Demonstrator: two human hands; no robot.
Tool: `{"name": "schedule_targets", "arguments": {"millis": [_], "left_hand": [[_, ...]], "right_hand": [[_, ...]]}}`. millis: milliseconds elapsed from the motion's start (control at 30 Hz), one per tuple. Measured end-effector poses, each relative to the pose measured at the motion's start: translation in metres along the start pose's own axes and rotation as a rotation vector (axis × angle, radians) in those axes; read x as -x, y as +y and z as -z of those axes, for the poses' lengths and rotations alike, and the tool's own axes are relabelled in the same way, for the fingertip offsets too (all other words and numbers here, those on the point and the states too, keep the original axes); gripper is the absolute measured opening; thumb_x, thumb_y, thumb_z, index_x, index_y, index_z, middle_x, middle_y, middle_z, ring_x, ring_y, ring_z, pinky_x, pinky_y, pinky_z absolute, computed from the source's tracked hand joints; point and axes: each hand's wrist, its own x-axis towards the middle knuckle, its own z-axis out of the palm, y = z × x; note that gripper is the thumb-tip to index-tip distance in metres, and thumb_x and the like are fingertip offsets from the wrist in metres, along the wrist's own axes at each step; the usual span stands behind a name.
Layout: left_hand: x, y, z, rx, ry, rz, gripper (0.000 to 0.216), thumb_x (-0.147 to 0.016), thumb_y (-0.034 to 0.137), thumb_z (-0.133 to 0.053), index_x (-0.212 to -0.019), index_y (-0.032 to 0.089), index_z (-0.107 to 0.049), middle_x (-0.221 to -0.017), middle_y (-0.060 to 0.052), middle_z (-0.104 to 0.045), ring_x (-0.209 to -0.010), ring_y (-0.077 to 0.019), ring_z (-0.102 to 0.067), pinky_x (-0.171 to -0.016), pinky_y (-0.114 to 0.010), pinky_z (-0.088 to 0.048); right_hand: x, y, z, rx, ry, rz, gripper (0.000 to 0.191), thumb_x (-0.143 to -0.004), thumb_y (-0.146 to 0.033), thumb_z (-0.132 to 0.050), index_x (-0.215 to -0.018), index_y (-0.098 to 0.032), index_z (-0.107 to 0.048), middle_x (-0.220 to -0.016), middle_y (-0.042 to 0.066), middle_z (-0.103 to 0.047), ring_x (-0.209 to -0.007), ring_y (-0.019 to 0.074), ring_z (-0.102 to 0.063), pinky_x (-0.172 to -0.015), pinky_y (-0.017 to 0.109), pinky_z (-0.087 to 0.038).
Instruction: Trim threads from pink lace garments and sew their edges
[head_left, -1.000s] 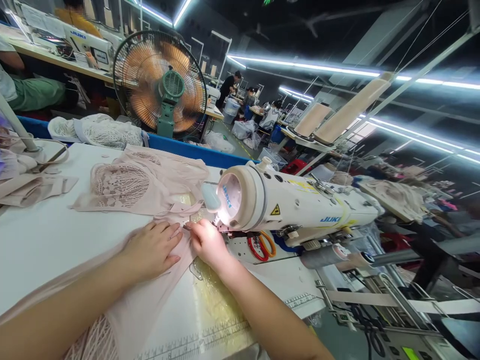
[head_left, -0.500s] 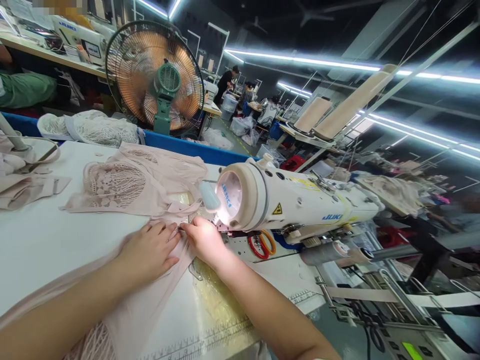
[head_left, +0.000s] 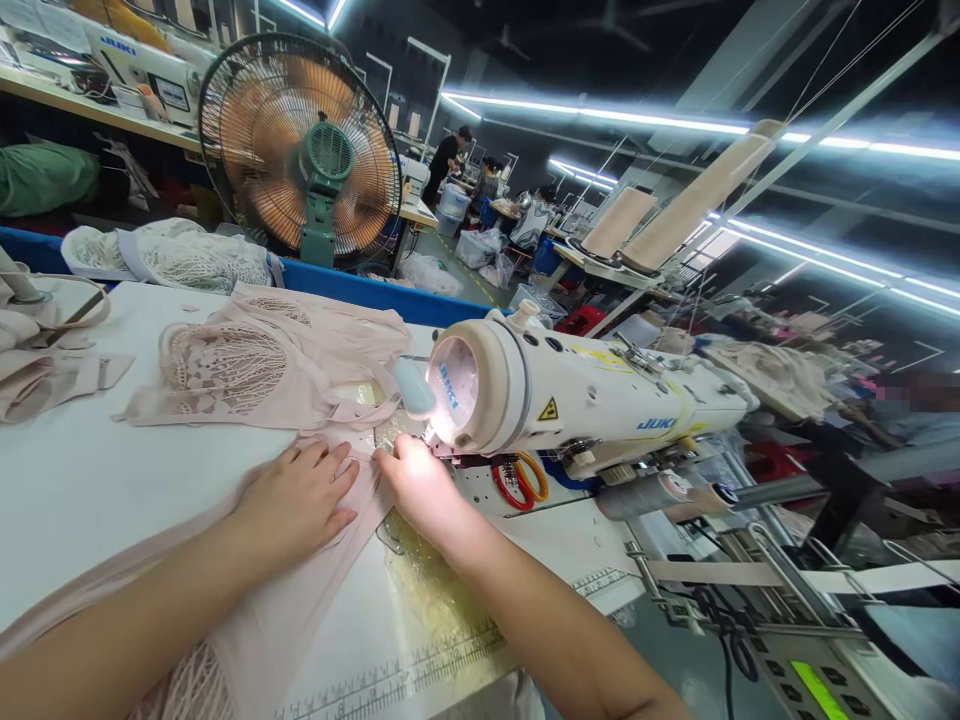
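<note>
A: Your left hand (head_left: pixel 296 500) is flat, palm down, fingers spread and gripping nothing, pressing the sheer pale pink fabric panel (head_left: pixel 300 590) onto the white worktable (head_left: pixel 90 480).

B: And your right hand (head_left: pixel 420 485) sits just right of it, in the lamp glare under the head of the cream JUKI sewing machine (head_left: pixel 585 400). Fingertips are on the fabric's edge at the needle; whether they pinch it or only press, I cannot tell.

A: The panel runs from the near left edge, under your left forearm, up to the needle area. Beyond your hands lies a heap of pink lace garment pieces (head_left: pixel 255 365).

B: Far left, a green-bodied pedestal fan with a copper-toned grille (head_left: pixel 300 150) stands behind the blue table edge (head_left: pixel 375 292). Red and orange scissor handles (head_left: pixel 521 480) hang near the machine's base.
</note>
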Motion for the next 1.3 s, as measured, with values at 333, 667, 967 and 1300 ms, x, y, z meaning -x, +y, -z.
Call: {"name": "schedule_targets", "arguments": {"millis": [333,667,967,1300], "left_hand": [[0.001,0.0,0.003,0.017,-0.001,0.011,0.046,-0.091,0.039,-0.051,-0.131,0.018,-0.056,-0.138,-0.013,-0.055,-0.12,-0.0334,-0.051,-0.101,-0.049,-0.04],[0.001,0.003,-0.008,0.056,0.022,-0.039,0.046,-0.093,0.033,-0.05,-0.129,0.006,-0.057,-0.141,-0.017,-0.051,-0.129,-0.0313,-0.046,-0.11,-0.045,-0.032],[-0.001,0.008,-0.006,0.085,0.007,-0.05,0.049,-0.093,0.027,-0.046,-0.14,0.015,-0.046,-0.136,-0.017,-0.055,-0.126,-0.0342,-0.049,-0.102,-0.045,-0.041],[-0.002,0.007,-0.006,0.114,-0.03,-0.029,0.047,-0.094,0.028,-0.043,-0.139,0.017,-0.049,-0.138,-0.017,-0.053,-0.128,-0.035,-0.046,-0.103,-0.047,-0.041]], "right_hand": [[0.006,0.005,-0.008,-0.079,0.049,-0.042,0.039,-0.079,-0.003,-0.053,-0.114,-0.019,-0.061,-0.092,0.006,-0.052,-0.069,0.0158,-0.049,-0.058,0.023,-0.04],[0.003,0.011,-0.027,-0.241,0.163,-0.035,0.044,-0.081,-0.006,-0.053,-0.121,-0.022,-0.06,-0.09,0.003,-0.05,-0.073,0.015,-0.05,-0.062,0.022,-0.041],[0.002,0.012,-0.027,-0.285,0.162,-0.04,0.034,-0.085,-0.01,-0.052,-0.115,-0.024,-0.062,-0.09,0.002,-0.049,-0.072,0.0136,-0.047,-0.059,0.021,-0.036],[0.003,0.009,-0.016,-0.287,0.088,-0.133,0.017,-0.095,-0.023,-0.041,-0.102,-0.023,-0.057,-0.08,-0.001,-0.049,-0.064,0.0141,-0.042,-0.058,0.022,-0.035]]}}
